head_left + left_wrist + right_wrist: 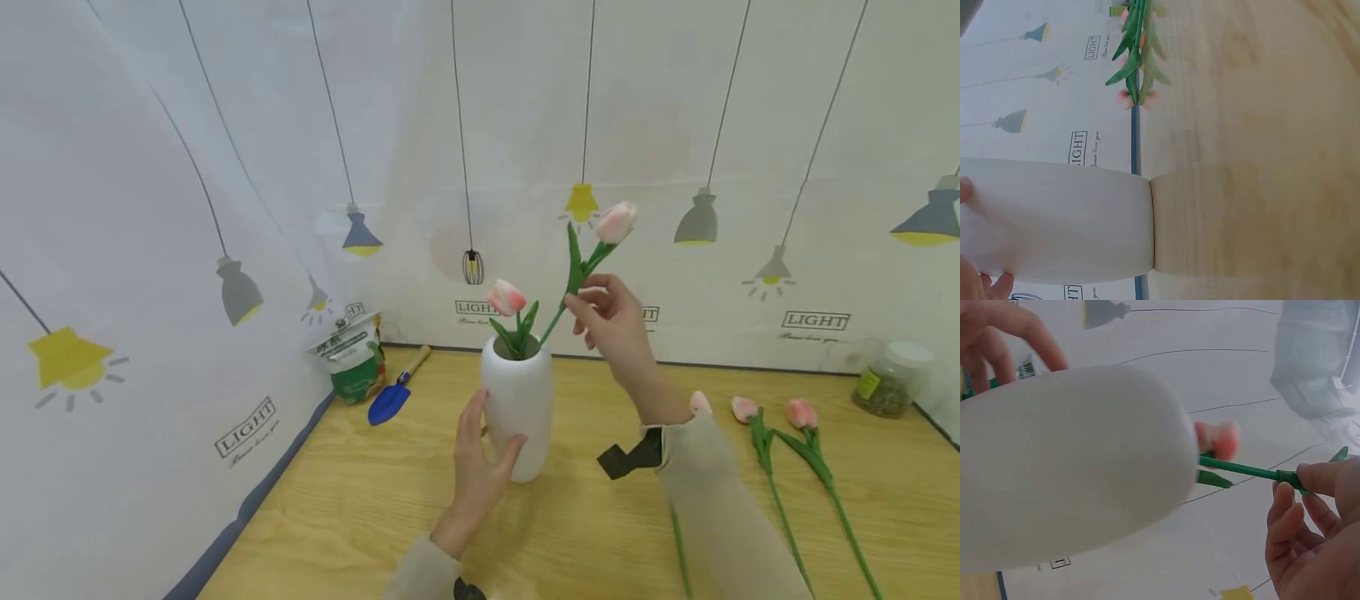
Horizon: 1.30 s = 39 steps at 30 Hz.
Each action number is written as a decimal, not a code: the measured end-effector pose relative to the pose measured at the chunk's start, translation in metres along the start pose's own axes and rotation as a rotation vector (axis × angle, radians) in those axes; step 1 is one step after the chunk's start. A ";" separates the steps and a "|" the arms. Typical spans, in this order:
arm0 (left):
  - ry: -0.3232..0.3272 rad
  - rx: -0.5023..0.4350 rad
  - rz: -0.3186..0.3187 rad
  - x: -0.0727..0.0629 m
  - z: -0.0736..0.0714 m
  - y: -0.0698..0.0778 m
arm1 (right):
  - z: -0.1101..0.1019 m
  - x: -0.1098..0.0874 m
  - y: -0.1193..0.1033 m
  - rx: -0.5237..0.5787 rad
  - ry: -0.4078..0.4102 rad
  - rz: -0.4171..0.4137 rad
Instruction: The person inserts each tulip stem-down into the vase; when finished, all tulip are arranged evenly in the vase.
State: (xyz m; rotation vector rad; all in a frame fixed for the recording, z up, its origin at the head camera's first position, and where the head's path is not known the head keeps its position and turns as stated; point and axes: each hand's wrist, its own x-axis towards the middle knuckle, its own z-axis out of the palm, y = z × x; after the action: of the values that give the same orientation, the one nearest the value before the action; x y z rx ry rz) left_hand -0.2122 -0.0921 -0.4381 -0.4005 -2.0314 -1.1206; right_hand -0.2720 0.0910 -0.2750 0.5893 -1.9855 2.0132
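From my head view I have a tall, smooth white vase (528, 400) standing upright on the light wood-grain surface (322, 508). My left hand (478, 475) holds it, thumb on the near side and fingers round its left; the left wrist view shows its base flat on the surface. My right hand (617, 321) pinches the green stem of a pale pink tulip (576, 271) between thumb and fingers, just below its leaves. The bloom rises above the hand, and the stem slants down to the vase's mouth, where the rim hides its lower end; how deep it sits I cannot tell. A second pink-and-white tulip (507, 298) with green leaves stands in the mouth already.

To my right lie three more long-stemmed pink tulips (761, 442), one partly covered by my right beige sleeve (712, 479). Beyond them is a clear jar with a white lid (892, 385). On the left, a blue-bladed trowel with a wooden handle (390, 403) lies near a green-and-white bag (356, 367). White cloth printed with hanging lamps (525, 100) backs it all.
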 end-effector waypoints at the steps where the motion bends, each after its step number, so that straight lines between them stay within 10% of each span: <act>1: 0.001 0.005 0.003 0.000 0.000 0.000 | 0.004 -0.002 0.006 -0.056 -0.012 0.015; 6: 0.004 0.015 0.016 -0.001 0.000 -0.002 | 0.021 -0.013 0.031 -0.219 -0.042 0.009; 26: -0.004 0.035 0.031 -0.003 0.000 -0.005 | 0.035 -0.024 0.037 -0.280 0.010 0.125; 39: 0.025 0.024 0.051 -0.001 0.003 -0.005 | -0.022 -0.054 0.064 0.034 0.113 0.111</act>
State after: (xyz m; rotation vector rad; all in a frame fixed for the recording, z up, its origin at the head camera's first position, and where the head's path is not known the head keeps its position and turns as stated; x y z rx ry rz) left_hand -0.2157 -0.0928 -0.4427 -0.4221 -2.0000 -1.0638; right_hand -0.2553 0.1156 -0.3558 0.3709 -1.9615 2.0983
